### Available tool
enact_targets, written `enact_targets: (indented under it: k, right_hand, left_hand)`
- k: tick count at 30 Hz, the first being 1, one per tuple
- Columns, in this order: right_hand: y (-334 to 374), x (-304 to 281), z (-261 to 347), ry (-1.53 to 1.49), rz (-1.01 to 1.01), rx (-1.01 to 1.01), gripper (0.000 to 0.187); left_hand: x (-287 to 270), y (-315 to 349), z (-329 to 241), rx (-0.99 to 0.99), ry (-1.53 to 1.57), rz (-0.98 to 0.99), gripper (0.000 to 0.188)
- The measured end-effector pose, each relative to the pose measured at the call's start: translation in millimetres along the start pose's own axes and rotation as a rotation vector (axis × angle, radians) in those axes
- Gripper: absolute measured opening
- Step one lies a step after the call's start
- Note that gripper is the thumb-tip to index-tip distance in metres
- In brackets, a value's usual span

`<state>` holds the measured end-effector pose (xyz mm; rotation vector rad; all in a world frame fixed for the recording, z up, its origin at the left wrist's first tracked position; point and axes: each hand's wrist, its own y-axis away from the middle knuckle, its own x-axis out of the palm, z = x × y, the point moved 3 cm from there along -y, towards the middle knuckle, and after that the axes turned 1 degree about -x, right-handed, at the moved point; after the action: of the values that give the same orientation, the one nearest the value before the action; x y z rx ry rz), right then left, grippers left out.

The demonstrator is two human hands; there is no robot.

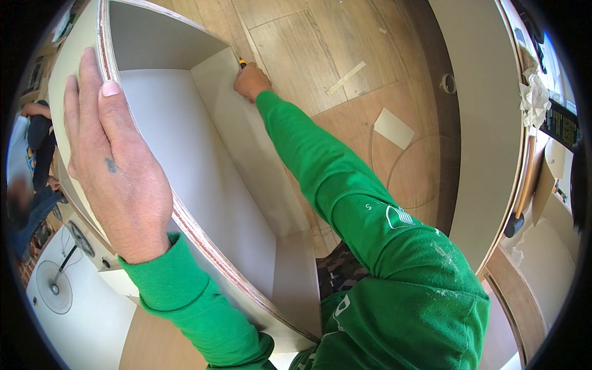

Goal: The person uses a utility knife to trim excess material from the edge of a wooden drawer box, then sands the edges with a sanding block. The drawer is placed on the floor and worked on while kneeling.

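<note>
A large open box of light grey panels (185,102), like a cabinet or drawer carcass, stands in front of me. My left hand (120,154) is open, its fingers stretched flat against the outer face of the near-left panel. Its thumb lies on that panel's raw plywood edge (213,250). Reaching across the box, my right hand (251,82) is closed at the far-right panel's top edge. A small yellow-and-black tool (242,63) pokes out of that fist; most of it is hidden, so its kind is unclear.
On the wooden floor (290,46) lie a pale rectangular piece (393,128) and a tape strip (345,78). A tall grey panel (487,123) stands at right, with a black-headed mallet (515,223) beside it. Fans (54,287) and another person (37,154) are at left.
</note>
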<state>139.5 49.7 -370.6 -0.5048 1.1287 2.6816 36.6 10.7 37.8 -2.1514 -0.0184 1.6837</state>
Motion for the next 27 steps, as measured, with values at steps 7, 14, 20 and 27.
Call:
enact_targets:
  k: [7,14,20,27]
  right_hand:
    - [-11,1,11,0.041,-0.026,-0.109,0.046]
    - [-39,-1,31,0.079,-0.039,-0.117,0.045]
    - [-36,-8,38,0.056,0.112,0.025,0.051]
    - [-23,-8,44,0.200,0.076,0.027,0.043]
  left_hand:
    - [0,0,-3,-0.013,0.006,0.006,0.058]
    - [-2,0,-5,-0.017,0.036,0.031,0.057]
    - [-2,-2,-3,-0.036,0.103,0.040,0.056]
    - [-3,-1,-3,-0.016,0.054,0.032,0.057]
